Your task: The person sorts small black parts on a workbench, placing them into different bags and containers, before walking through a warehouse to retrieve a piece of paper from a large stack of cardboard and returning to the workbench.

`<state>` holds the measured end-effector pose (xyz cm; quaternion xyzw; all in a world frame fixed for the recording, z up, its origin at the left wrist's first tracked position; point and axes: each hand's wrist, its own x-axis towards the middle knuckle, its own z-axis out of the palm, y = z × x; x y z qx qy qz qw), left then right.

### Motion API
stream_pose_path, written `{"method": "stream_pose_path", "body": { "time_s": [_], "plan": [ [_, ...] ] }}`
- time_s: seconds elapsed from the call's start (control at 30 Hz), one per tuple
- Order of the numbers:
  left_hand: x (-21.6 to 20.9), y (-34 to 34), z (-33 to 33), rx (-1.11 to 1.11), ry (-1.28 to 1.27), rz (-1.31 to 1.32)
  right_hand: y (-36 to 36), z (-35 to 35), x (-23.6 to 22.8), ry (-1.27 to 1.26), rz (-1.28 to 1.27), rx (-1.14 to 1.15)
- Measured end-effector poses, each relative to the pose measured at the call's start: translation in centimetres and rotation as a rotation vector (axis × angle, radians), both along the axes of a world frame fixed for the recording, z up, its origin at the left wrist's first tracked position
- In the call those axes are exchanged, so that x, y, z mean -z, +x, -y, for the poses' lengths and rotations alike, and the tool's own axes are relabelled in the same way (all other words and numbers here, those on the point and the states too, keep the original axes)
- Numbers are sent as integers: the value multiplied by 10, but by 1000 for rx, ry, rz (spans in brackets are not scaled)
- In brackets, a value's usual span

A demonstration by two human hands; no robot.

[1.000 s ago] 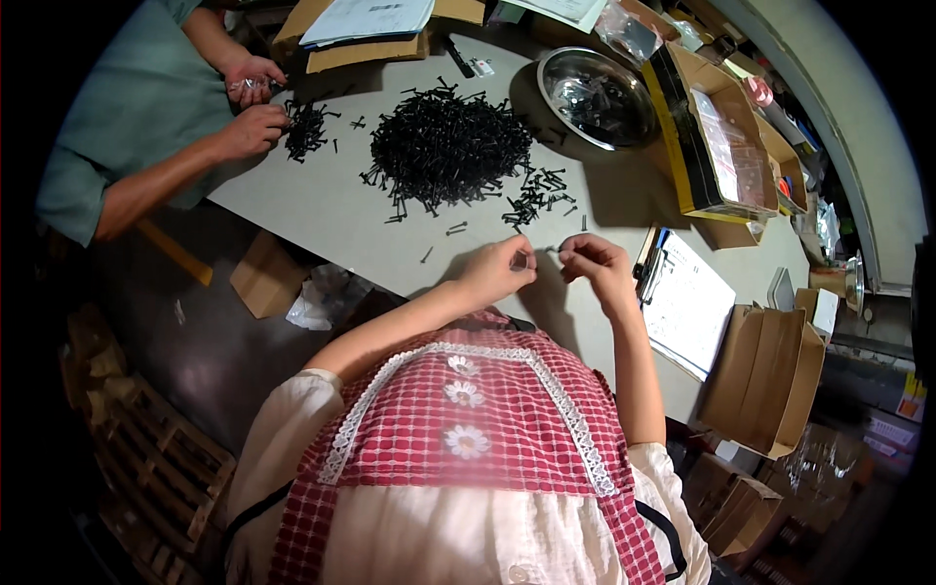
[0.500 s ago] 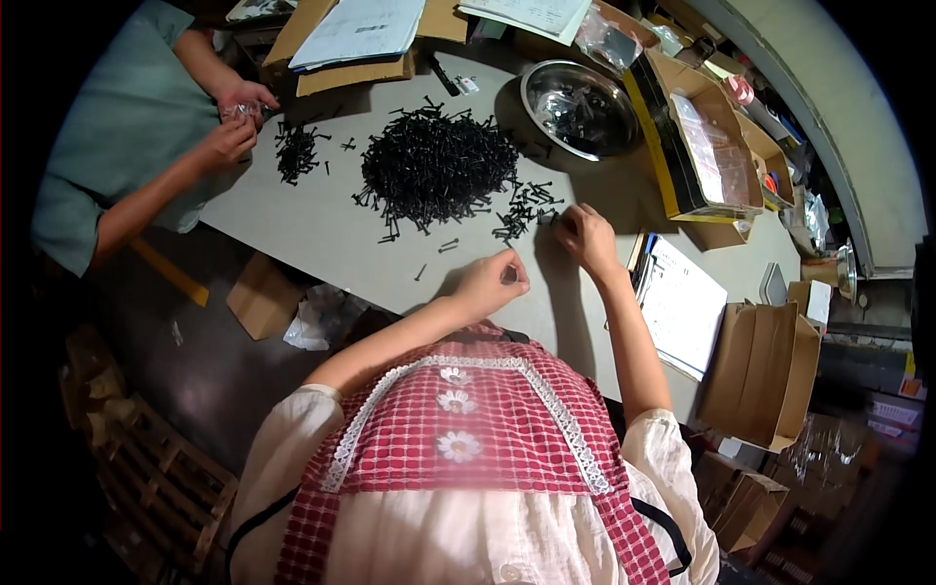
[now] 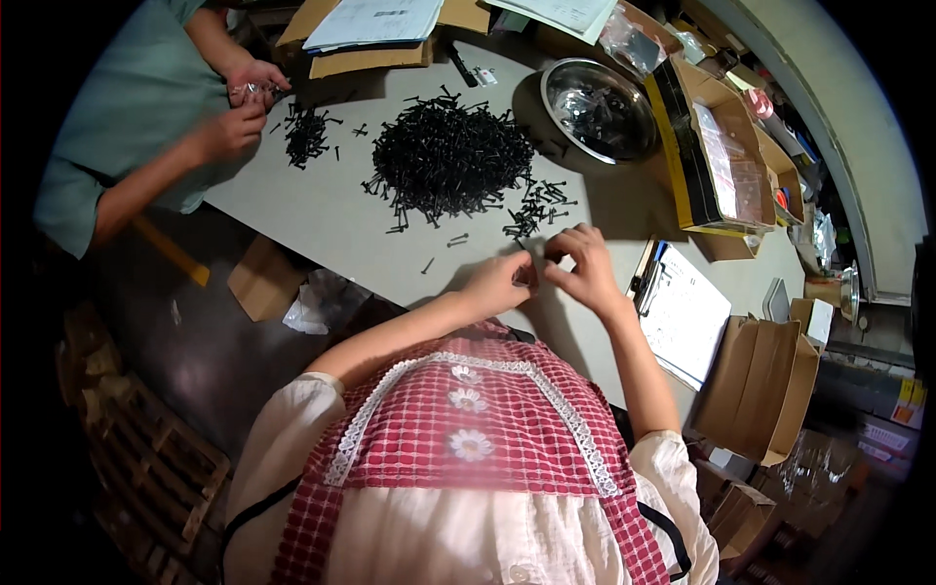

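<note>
My left hand (image 3: 499, 281) and my right hand (image 3: 582, 263) meet at the near side of a pale table (image 3: 331, 219), fingertips pinched together on a small dark screw (image 3: 536, 263) between them. Just beyond my fingers lies a small scatter of black screws (image 3: 536, 207), and farther back a large heap of black screws (image 3: 447, 161). What exactly each hand grips is too small to make out clearly.
A co-worker in a green shirt (image 3: 127, 107) handles a smaller screw pile (image 3: 307, 136) at the far left. A metal bowl (image 3: 597, 107), an open cardboard box (image 3: 717, 156), a clipboard (image 3: 682, 312) and papers (image 3: 375, 21) surround the table. Cardboard boxes (image 3: 765, 390) stand at right.
My right hand reached out to the scattered screws and came back; both hands are now together again near the table edge. The view has shifted slightly.
</note>
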<state>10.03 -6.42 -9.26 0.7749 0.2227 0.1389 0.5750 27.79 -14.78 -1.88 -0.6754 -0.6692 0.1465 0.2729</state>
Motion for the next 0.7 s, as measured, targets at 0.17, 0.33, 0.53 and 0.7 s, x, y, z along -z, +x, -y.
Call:
{"method": "stream_pose_path", "body": {
  "time_s": [0.17, 0.33, 0.53, 0.7],
  "plan": [
    [-6, 1, 0, -40, -3, 43, -10, -6, 1, 68, -168, -9],
    [-9, 3, -4, 12, -83, 54, 25, -34, 34, 32, 129, 418],
    [-11, -4, -5, -16, -79, 9, 30, -23, 58, -127, 139, 368],
    [-13, 0, -2, -38, -131, 34, 17, -2, 67, -201, 475, 338]
  ]
}}
